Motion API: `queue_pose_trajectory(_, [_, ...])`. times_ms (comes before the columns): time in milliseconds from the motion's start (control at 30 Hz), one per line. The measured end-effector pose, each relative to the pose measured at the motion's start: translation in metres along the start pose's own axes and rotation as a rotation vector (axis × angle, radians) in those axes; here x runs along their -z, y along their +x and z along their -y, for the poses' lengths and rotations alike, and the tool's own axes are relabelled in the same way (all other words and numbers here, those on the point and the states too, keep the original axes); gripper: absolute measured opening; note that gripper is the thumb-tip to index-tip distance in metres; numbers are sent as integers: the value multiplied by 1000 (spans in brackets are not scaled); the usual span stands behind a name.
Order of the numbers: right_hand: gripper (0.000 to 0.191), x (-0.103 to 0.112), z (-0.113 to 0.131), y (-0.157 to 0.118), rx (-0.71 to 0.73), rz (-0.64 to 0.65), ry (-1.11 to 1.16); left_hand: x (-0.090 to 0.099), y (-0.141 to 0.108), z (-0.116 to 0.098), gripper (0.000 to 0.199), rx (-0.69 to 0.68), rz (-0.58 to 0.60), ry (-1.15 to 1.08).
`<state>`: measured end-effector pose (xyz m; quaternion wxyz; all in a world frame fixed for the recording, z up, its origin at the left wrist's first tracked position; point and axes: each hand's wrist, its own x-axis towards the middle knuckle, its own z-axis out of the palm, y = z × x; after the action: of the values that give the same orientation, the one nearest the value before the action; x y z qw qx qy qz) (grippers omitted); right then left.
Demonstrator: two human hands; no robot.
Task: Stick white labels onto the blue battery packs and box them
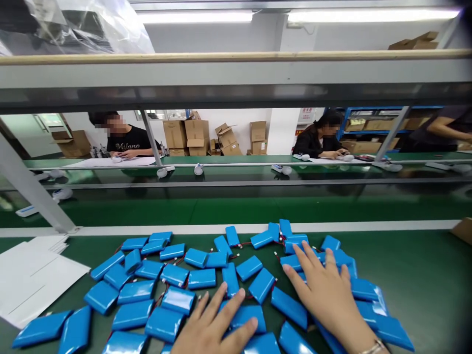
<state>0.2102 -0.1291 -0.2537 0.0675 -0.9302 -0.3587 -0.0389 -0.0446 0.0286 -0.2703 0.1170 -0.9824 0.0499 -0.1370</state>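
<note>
Many blue shrink-wrapped battery packs point(135, 291) with thin red and black leads lie scattered over the green bench top point(424, 280). My left hand point(217, 324) rests palm down at the lower middle, fingers spread over several packs. Further right, my right hand point(326, 290) lies flat over another cluster, its fingers spread and touching packs near the far side. Neither hand grips a pack. Both palms hide some packs beneath them. A bracelet point(374, 346) circles my right wrist.
White paper sheets point(37, 275) lie at the left edge. Beyond the bench runs a green conveyor point(221, 209), with small white devices point(282, 169) on a ledge. A shelf beam point(236, 73) crosses overhead; a slanted post point(40, 191) stands left. Several people point(129, 140) work opposite.
</note>
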Motion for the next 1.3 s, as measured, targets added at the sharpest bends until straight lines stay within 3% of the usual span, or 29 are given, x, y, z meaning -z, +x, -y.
queue_pose_trajectory(100, [76,-5,27,-12,48,118,56,-8,-6,-3,78,43,7,106])
queue_pose_trajectory(233, [80,-8,51,-25,181,217,133,9,-15,9,96,62,121,119])
queue_pose_trajectory(300, [79,-6,41,-23,180,213,156,21,-18,12,93,75,160,125])
queue_pose_trajectory(467, [87,-18,-27,-19,-97,-21,-10,38,-25,15,75,135,148,114])
queue_pose_trajectory(567, [96,-35,-40,-26,1,20,-13,38,-28,14,77,224,156,62])
queue_pose_trajectory(633, [94,-39,-31,-30,91,-2,53,36,-30,11,80,261,174,1])
queue_pose_trajectory(700, [87,-35,-17,-23,77,-50,128,36,-32,10,81,278,183,-65])
queue_pose_trajectory(833, [77,-13,3,31,25,-93,145,46,-32,22,78,319,164,-162])
queue_pose_trajectory(933, [63,-13,19,74,168,8,114,49,-16,45,65,421,149,-176])
queue_pose_trajectory(1000, [54,-23,32,87,283,104,82,44,2,62,59,416,166,-209])
queue_pose_trajectory(1133, [58,-39,37,82,369,187,17,21,25,87,53,221,221,-305])
queue_pose_trajectory(1300, [72,-27,31,54,322,242,98,18,15,94,68,289,223,-363])
